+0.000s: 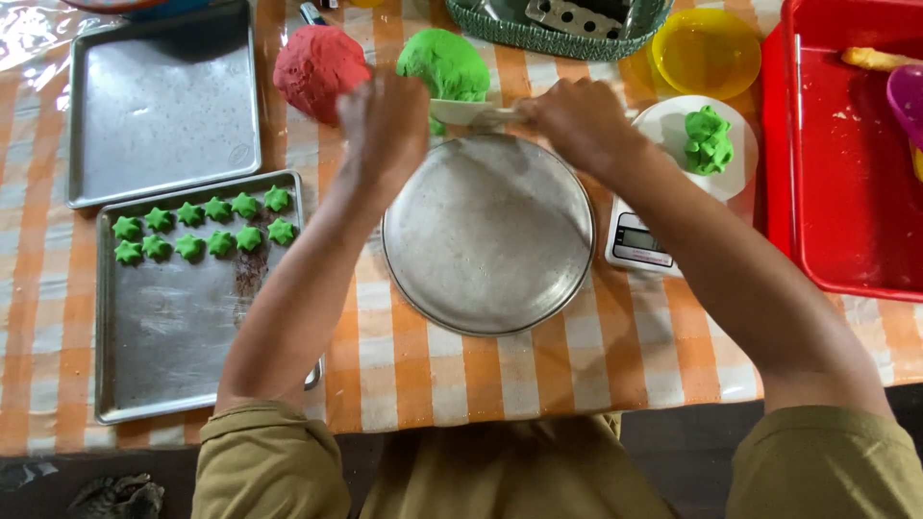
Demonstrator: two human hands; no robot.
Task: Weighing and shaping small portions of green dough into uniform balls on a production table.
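While a white scraper (471, 112) is gripped at both ends, green dough (445, 65) is worked above the round pan (488, 235).
The star tray (173, 327) lies at nine o'clock; at twelve the left hand (385, 120) and right hand (577, 120) are closed on the scraper; dough could be dropped beside the pan if the blade is tilted.

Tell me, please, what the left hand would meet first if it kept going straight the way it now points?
Probably the red dough ball: the left hand points up and away toward it, though their heights are unclear.
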